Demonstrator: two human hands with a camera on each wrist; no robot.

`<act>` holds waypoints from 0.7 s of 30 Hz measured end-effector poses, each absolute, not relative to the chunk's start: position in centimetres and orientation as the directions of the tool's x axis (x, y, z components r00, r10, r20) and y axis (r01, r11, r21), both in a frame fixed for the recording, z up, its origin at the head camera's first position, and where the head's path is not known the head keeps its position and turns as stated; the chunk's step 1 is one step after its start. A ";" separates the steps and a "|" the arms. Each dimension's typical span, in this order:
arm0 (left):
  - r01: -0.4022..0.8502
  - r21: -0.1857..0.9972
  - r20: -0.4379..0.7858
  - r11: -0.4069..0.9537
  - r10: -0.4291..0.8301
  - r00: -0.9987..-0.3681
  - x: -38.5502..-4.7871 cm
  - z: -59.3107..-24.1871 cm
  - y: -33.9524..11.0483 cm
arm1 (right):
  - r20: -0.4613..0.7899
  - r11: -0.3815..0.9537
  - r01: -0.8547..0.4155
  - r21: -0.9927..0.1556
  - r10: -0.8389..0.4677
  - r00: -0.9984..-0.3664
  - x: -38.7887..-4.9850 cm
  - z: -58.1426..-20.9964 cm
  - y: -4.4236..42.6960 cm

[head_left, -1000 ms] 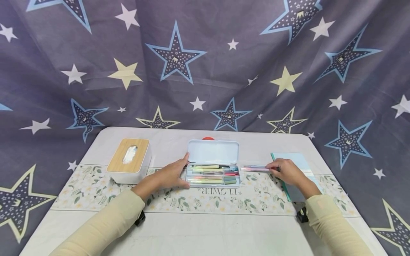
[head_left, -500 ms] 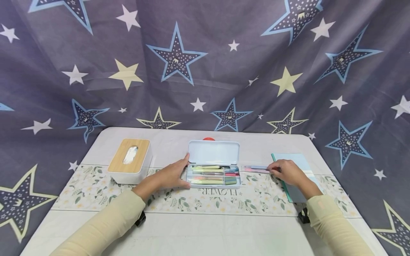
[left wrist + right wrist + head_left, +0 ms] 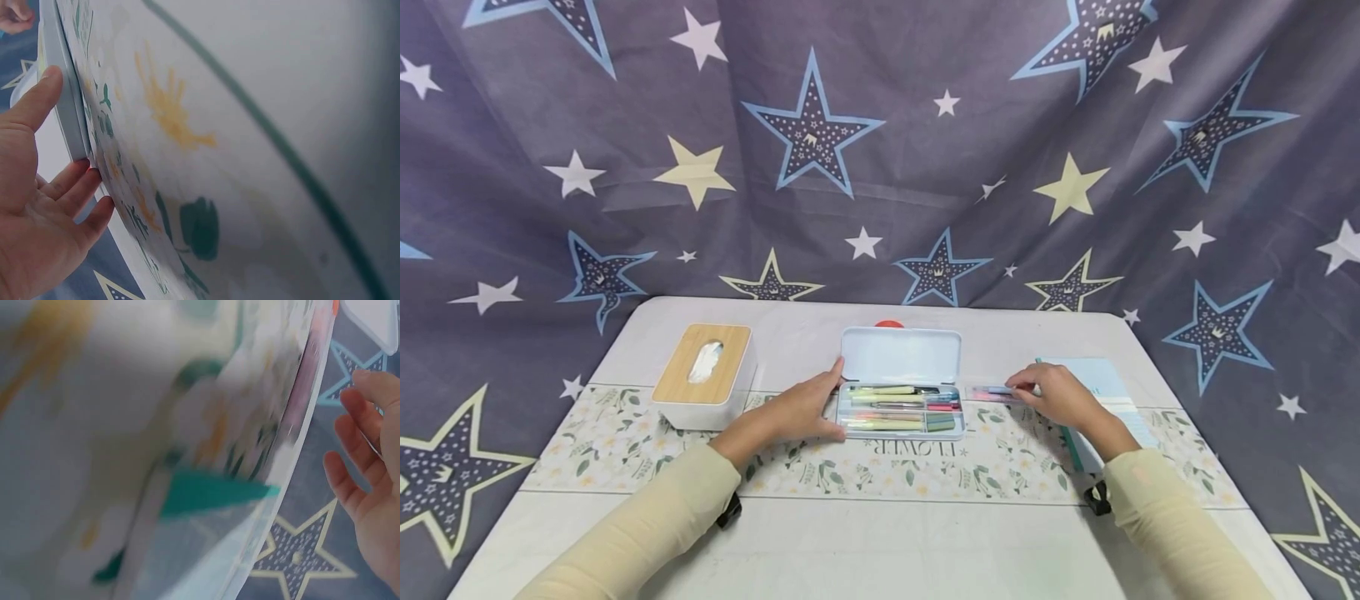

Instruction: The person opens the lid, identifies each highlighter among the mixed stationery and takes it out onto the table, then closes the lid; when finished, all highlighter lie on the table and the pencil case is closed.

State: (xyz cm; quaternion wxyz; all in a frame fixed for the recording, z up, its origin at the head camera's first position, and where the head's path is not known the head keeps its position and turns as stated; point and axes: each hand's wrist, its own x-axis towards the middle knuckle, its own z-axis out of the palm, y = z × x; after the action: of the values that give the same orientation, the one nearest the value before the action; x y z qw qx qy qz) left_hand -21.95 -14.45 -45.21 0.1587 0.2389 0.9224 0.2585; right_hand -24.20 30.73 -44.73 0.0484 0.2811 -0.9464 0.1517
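Observation:
An open pale blue pencil case (image 3: pixel 898 357) with its lid raised holds several pens (image 3: pixel 887 405) in compartments. At its left end my left hand (image 3: pixel 801 408) rests, thumb at the near corner and fingers toward the lid; the left wrist view shows the thumb (image 3: pixel 39 100) along the case's side. A few pink and bluish pens (image 3: pixel 988 393) lie on the mat right of the case. Over their right end is my right hand (image 3: pixel 1060 396). In the right wrist view its fingers (image 3: pixel 340 478) are loosely bent, with nothing seen between them. Its fingertips partly cover the pens.
A light blue notebook (image 3: pixel 1101 377) with a green edge lies under the right forearm. A tissue box (image 3: pixel 700 371) with a wooden top stands on the left. Behind the case lid, a red object (image 3: pixel 890 324) peeks out. A star-patterned curtain (image 3: pixel 880 150) hangs behind the table.
My right hand has moved left along the pens, uncovering more of the notebook. The pens shifted slightly right earlier. My left hand stays at the case.

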 end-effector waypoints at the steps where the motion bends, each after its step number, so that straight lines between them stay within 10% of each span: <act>1: 0.357 0.553 -0.171 0.753 0.522 -0.836 -22.0 -45.2 -14.4 | 0.181 0.790 -0.557 -0.258 -0.527 -0.831 -24.2 -44.6 30.3; 21: 0.361 0.547 -0.168 0.755 0.522 -0.836 -21.9 -45.1 -14.4 | 0.194 0.681 -0.690 -0.244 -0.663 -0.723 -25.1 -43.0 22.9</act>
State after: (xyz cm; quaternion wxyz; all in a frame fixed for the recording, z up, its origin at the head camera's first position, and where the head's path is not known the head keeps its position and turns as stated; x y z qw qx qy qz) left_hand -21.89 -14.42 -45.07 0.1573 0.2390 0.9235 0.2556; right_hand -25.11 22.95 -42.97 0.0450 0.3696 -0.9157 0.1515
